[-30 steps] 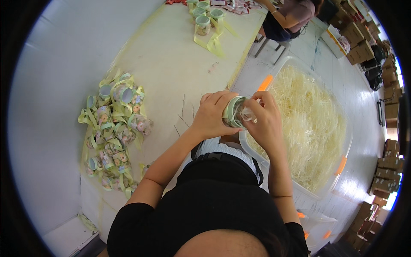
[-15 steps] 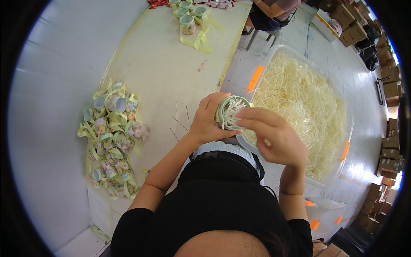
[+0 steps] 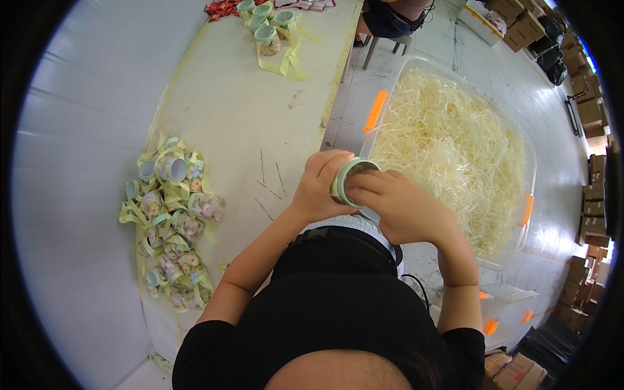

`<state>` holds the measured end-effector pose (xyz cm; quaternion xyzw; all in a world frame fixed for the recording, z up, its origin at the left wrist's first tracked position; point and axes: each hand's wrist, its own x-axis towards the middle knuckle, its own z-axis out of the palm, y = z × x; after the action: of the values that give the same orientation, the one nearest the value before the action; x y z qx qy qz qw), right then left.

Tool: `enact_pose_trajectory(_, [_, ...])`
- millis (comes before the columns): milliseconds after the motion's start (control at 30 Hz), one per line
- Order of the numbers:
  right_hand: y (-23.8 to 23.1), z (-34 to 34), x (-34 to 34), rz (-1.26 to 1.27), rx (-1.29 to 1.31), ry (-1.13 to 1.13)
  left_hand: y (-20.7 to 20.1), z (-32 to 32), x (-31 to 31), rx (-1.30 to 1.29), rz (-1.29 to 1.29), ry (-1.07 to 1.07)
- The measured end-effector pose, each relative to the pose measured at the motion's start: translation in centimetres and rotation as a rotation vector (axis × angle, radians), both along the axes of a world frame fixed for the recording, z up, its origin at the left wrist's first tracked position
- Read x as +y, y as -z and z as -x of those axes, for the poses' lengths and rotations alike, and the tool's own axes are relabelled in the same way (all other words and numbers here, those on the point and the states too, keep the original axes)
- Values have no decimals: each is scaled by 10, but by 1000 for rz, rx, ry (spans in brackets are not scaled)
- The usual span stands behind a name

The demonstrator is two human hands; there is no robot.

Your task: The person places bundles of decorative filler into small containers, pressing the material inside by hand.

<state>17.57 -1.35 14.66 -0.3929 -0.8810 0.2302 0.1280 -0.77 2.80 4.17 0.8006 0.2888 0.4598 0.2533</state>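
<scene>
My left hand (image 3: 321, 188) is wrapped round a small round box (image 3: 339, 184) with a pale green rim, its mouth tilted toward my right hand. The fingers of my right hand (image 3: 396, 203) are bunched together and reach inside that mouth. Their tips are hidden in the box, so what they press or hold there does not show. Just right of my hands stands a clear plastic bin (image 3: 383, 83) with orange latches. Pale yellow shredded paper (image 3: 448, 146) fills it.
Many flowered round boxes with yellow ribbons (image 3: 170, 227) are heaped on the table's left edge. More green-rimmed boxes (image 3: 267, 40) stand at its far end near red packets (image 3: 224, 9). A seated person (image 3: 390, 18) is beyond the bin. Cardboard boxes (image 3: 520, 29) line the right.
My right fingers have gone from above the box down into its mouth, and the white shreds seen there are now out of sight. The box has tilted toward my right hand.
</scene>
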Motion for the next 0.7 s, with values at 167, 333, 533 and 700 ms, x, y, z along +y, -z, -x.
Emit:
enact_pose_trajectory(167, [-15,-3,-6,-119,-14,4,1,10,6,-25,10,-61])
enact_pose_trajectory(333, [18,21,-4,-126,-280,-13,-2,3,7,-34,-163,12])
enact_pose_trajectory(533, [-6,18,4,-110,-139,-89,6,9,2,-76,3,-51])
enact_pose_trajectory(700, [-42,-5,5,-220,195,97,16,30,12,-126,164,-174])
